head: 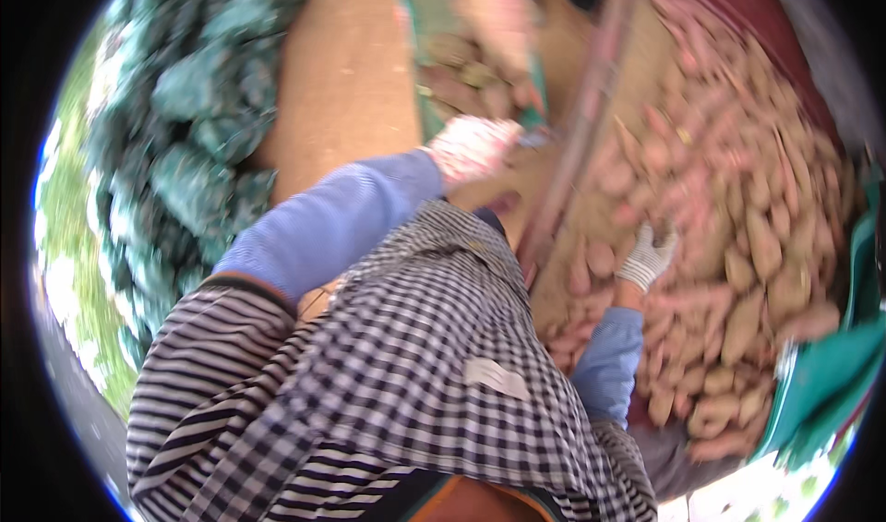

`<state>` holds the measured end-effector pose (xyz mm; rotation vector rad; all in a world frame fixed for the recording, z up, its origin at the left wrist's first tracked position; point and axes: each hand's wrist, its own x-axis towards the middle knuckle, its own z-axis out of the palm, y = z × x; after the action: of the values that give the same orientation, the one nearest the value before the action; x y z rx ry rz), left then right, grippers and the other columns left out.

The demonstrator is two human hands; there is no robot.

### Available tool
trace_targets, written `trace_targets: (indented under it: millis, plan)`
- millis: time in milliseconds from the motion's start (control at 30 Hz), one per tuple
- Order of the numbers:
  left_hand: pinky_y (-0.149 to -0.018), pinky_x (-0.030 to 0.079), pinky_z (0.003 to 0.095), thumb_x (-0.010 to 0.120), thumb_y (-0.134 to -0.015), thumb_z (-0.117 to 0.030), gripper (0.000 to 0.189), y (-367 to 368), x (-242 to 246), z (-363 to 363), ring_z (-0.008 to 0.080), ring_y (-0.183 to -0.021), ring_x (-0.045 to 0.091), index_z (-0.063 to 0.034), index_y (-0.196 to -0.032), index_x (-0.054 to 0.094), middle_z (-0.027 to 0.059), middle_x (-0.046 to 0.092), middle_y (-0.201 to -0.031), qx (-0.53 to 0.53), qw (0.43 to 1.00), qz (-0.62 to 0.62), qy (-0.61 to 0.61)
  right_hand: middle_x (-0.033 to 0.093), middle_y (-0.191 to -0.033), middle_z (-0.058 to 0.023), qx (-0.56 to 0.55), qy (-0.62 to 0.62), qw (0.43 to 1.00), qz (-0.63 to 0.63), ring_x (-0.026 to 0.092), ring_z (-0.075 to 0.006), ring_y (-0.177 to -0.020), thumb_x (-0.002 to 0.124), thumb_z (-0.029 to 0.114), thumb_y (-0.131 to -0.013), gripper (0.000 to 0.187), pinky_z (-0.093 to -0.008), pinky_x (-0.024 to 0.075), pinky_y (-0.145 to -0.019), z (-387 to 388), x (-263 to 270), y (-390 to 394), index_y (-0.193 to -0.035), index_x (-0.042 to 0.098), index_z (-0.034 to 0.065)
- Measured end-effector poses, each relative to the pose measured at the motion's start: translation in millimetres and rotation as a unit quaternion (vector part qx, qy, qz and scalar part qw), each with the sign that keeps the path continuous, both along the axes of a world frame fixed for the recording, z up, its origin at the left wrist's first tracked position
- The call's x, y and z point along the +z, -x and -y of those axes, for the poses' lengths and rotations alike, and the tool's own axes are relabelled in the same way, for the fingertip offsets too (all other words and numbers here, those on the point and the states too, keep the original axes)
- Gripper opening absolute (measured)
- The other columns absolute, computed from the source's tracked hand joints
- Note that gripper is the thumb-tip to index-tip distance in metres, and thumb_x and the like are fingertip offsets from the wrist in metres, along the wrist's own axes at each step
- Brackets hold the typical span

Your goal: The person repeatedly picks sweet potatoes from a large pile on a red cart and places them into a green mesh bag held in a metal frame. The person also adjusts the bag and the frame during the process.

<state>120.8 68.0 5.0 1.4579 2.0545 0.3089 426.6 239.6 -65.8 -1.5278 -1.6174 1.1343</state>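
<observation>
My left hand (474, 149), in a pink-and-white glove, is at the near edge of a green mesh bag (423, 110). Sweet potatoes (457, 82) lie inside that bag. Motion blur hides the left fingers, so whether they grip the edge cannot be told. On the right, my right hand (651, 255) wears a white striped glove and reaches into a large heap of sweet potatoes (751, 245). Its fingers are apart, and no item is clearly held in them.
Filled green mesh bags (194, 176) are stacked along the left. A board edge (578, 134) separates the brown floor (339, 86) from the heap. At the top, a blurred pinkish shape (495, 16), possibly another person's arm, overlaps the bag. Green fabric (824, 383) lies at the lower right.
</observation>
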Motion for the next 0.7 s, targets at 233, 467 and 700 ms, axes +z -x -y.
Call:
trace_targets:
  millis: [233, 467, 700]
  plan:
    - [-0.076, 0.049, 0.0467, 0.062, -0.081, -0.02, 0.029, 0, -12, -2, 0.0385, -0.088, 0.062, -0.0044, -0.103, 0.052, 0.0182, 0.063, -0.09, -0.012, 0.999, -0.042, -0.014, 0.062, -0.115, -0.018, -0.33, 0.009, 0.925, 0.189, 0.06, -0.0289, -0.095, 0.067, 0.021, -0.085, 0.046, -0.0348, 0.049, -0.088, -10, -9, -225, -0.123, 0.056, -0.0024]
    - [-0.074, 0.05, 0.0465, 0.062, -0.082, -0.018, 0.026, 6, -12, 9, 0.0401, -0.087, 0.062, -0.0047, -0.103, 0.053, 0.0195, 0.062, -0.089, 0.049, 0.997, 0.056, 0.0, 0.05, -0.133, -0.0272, -0.066, 0.063, 0.867, 0.491, 0.053, -0.0404, -0.118, 0.071, 0.041, -0.078, 0.082, -0.0429, 0.045, -0.1, -34, -38, -162, -0.138, 0.036, -0.0035]
    - [-0.071, 0.049, 0.0459, 0.061, -0.079, -0.014, 0.025, -1, -12, 10, 0.0369, -0.083, 0.062, -0.005, -0.101, 0.054, 0.0172, 0.06, -0.084, -0.007, 0.999, -0.021, -0.046, 0.053, -0.128, -0.0205, -0.251, 0.129, 0.949, 0.137, 0.057, -0.0363, -0.106, 0.077, 0.007, -0.073, 0.084, -0.0447, 0.0496, -0.094, -7, 54, -123, -0.142, 0.031, -0.0023]
